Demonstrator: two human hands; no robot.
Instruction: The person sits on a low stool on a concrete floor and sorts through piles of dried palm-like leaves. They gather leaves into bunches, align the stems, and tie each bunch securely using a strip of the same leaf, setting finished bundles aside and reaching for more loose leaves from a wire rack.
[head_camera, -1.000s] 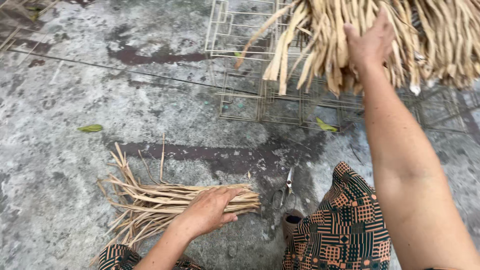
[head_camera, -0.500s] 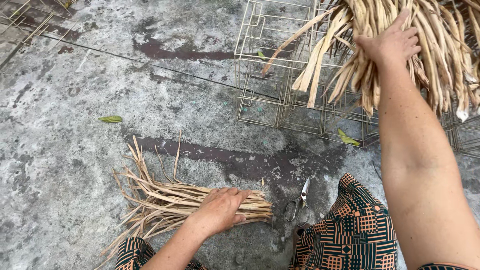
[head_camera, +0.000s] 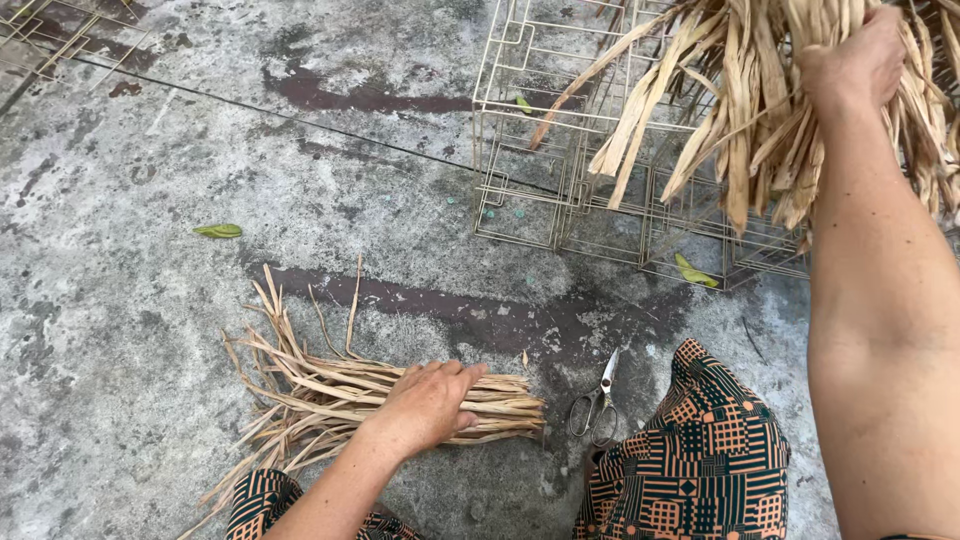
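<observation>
My left hand (head_camera: 425, 405) lies palm down on a flat bundle of dried tan straw strips (head_camera: 310, 390) on the concrete floor, fingers spread over the trimmed ends. My right hand (head_camera: 855, 65) is raised at the upper right, closed on a thick hanging bunch of dried straw strips (head_camera: 750, 110) whose loose ends dangle over a wire frame. Small scissors (head_camera: 597, 410) lie on the floor just right of the floor bundle, near my patterned knee (head_camera: 700, 460).
Several cream wire frames (head_camera: 540, 150) stand on the concrete behind the hanging bunch. Green leaves lie on the floor (head_camera: 220, 231) and by the frames (head_camera: 695, 270). More wire racks show at the top left corner (head_camera: 50, 30). The floor is stained, rough concrete.
The view has shifted, so the wire frames and floor bundle sit further right in the frame. My left hand stays pressed on the floor bundle; my right hand keeps holding the hanging bunch.
</observation>
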